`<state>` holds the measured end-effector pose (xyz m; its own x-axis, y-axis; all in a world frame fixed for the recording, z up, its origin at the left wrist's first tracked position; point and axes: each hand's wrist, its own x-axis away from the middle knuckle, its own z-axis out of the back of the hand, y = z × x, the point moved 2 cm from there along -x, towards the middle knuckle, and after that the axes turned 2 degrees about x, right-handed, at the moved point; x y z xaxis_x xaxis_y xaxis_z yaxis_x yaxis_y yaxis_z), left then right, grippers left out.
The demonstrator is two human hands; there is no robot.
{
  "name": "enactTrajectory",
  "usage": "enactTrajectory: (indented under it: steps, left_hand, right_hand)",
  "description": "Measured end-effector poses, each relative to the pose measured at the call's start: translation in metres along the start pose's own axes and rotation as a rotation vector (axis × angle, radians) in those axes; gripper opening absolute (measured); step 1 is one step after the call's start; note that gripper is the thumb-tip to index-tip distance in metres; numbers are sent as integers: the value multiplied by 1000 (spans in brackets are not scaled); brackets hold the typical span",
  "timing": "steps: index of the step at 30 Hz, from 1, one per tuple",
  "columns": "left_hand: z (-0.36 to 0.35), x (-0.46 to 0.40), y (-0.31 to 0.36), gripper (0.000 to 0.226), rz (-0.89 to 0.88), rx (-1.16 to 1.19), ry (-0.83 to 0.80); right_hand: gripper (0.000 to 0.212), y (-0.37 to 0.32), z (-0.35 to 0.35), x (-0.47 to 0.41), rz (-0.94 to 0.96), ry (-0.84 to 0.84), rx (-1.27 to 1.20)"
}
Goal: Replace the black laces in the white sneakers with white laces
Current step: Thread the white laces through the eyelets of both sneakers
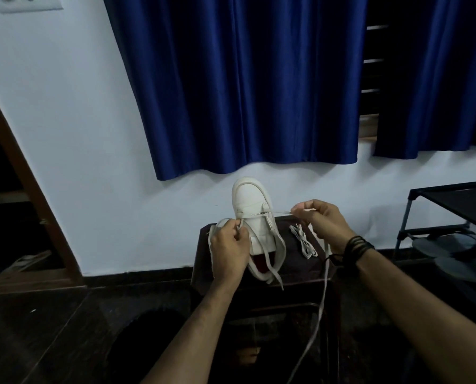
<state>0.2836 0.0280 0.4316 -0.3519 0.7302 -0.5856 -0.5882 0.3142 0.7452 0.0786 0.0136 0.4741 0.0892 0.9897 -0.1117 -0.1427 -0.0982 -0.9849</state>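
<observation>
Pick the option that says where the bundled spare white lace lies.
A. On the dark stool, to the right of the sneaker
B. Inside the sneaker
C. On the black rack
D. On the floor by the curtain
A: the bundled white lace lies on the dark stool, to the right of the white sneaker.

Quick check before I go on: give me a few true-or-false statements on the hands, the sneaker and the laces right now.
1. The right hand pinches the white lace coming from the sneaker. True.
2. The sneaker lies on the floor. False: it stands on the dark stool.
3. A bundled spare lace lies right of the sneaker. True.
4. The left hand is idle. False: its fingers grip lace at the sneaker's left eyelets.
5. The curtain is red. False: blue.
</observation>
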Motion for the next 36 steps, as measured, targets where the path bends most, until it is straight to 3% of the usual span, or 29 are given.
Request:
enactTrajectory:
  steps: [5, 8, 10, 12, 16, 19, 25, 28, 31, 36]
  left_hand:
    - [0, -1, -12, 15, 104, 40, -3]
    - [4, 0, -9, 12, 82, 41, 4]
    - [6, 0, -10, 9, 42, 27, -8]
    - [7, -2, -14, 7, 22, -19, -27]
    - [10, -2, -14, 5, -4, -158, -29]
    - [9, -2, -10, 26, -37, -144, -21]
    - [6, -1, 3, 26, -41, -120, -13]
    - [-4, 6, 11, 29, -287, -405, 11]
    - [-11, 7, 13, 11, -421, -716, 74]
    - [-14, 12, 22, 40, -462, -839, 70]
  right_hand:
    - [33, 19, -15, -7, 41, -153, 401]
    - [51, 21, -34, -8, 99, -149, 598]
    - [49, 20, -44, -10, 158, -159, 717]
    - [29, 19, -48, -10, 191, -165, 778]
    - [15, 20, -48, -1, 278, -101, 806]
    - [21, 24, -46, 5, 297, -68, 805]
    - [15, 20, -39, 11, 192, -8, 767]
    - [13, 16, -46, 15, 196, -39, 788]
    - [17, 22, -54, 22, 255, -59, 815]
    - [13, 24, -53, 32, 264, -49, 807]
